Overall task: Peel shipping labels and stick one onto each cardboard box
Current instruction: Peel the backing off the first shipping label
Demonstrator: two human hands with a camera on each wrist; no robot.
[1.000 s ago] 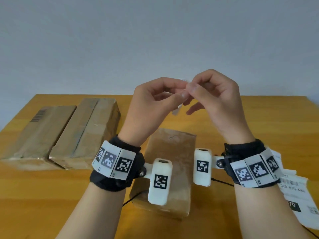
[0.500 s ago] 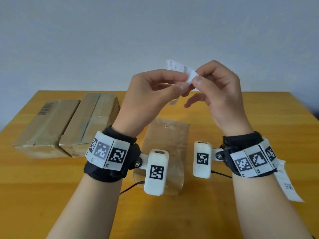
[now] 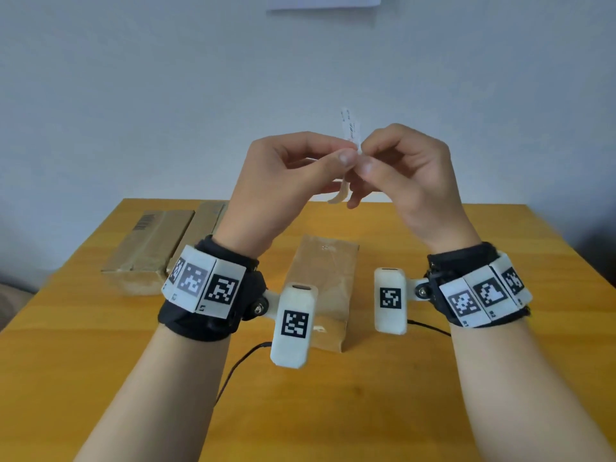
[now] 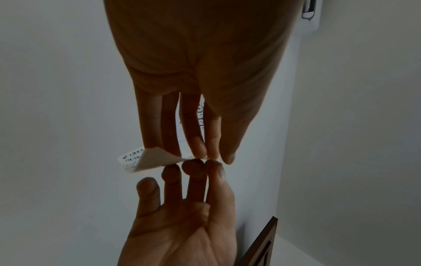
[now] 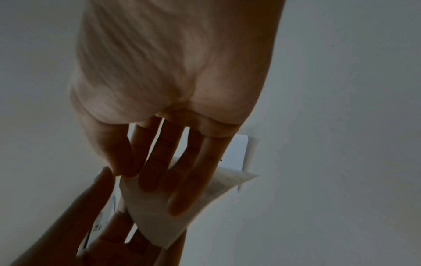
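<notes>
Both hands pinching one shipping label (image 3: 350, 128) at chest height — left hand (image 3: 283, 185) and right hand (image 3: 406, 175) meeting fingertip to fingertip, label edge-on above, pale strip curling below. Step in hand, likely: peeling label from backing. Next move calls for clean separation, then carrying label down flat onto nearest cardboard box (image 3: 325, 288), directly below hands. Two more boxes (image 3: 160, 241) side by side, far left. Wooden table (image 3: 366, 411), plain pale wall (image 3: 133, 95) behind.
</notes>
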